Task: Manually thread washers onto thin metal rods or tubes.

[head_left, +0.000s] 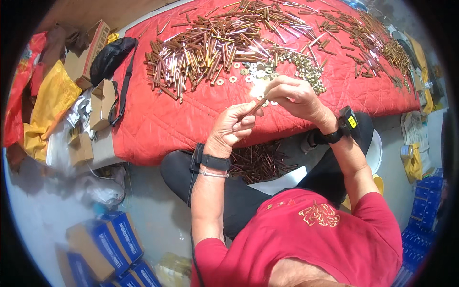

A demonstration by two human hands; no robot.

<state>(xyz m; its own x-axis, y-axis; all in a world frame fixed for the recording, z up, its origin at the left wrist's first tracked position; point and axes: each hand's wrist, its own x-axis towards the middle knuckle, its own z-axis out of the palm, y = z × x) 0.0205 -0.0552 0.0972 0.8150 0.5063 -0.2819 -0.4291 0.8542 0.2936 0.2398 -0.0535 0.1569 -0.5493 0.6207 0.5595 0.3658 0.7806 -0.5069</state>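
Observation:
My left hand (233, 126) is closed round a thin copper-brown metal rod (258, 104), which points up and to the right. At the rod's far end the fingertips of my right hand (297, 98) are pinched together; whatever small part they may hold there is hidden. Both hands are above the near edge of a red quilted cover (158, 131). Just beyond them lie loose flat washers (233, 79) and a cluster of small brassy nuts (311, 74). A large heap of similar metal rods (201, 57) spreads behind these.
More rods (368, 52) and small parts cover the far right of the quilt. Between my legs sits another pile of brown rods (263, 161). Cardboard boxes (102, 105) and a yellow bag (52, 100) stand left; blue boxes (117, 239) lie lower left, others (423, 210) at right.

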